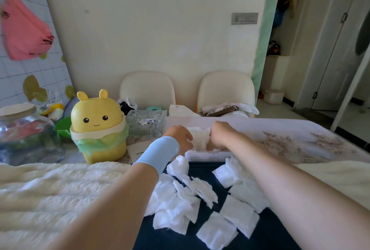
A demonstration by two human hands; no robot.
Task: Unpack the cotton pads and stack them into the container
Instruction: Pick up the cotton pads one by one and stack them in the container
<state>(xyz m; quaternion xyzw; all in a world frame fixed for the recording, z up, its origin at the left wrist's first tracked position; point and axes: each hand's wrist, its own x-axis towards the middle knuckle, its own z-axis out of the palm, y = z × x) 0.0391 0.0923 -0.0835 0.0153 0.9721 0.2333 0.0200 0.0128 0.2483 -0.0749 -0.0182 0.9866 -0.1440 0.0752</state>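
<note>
Dark blue cloth (pixel 180 235) at 6 o'clock carries loose cotton pads (pixel 200 199). White container (pixel 208 154) at 12 of the pile, partly filled w/ pads. Both hands inside: left hand (pixel 179 136) and right hand (pixel 219 135) curled, pressing a stack between them, prob. Fingertips hidden, can't tell exact pinch. Keep edges squared, push down evenly.

Cotton pads (pixel 202 205): soft, fluffy, matt white. My bin (pixel 98 123): smooth glossy yellow plastic. Jar (pixel 26 135): clear glass. Blanket (pixel 60 185): cream plush.
</note>
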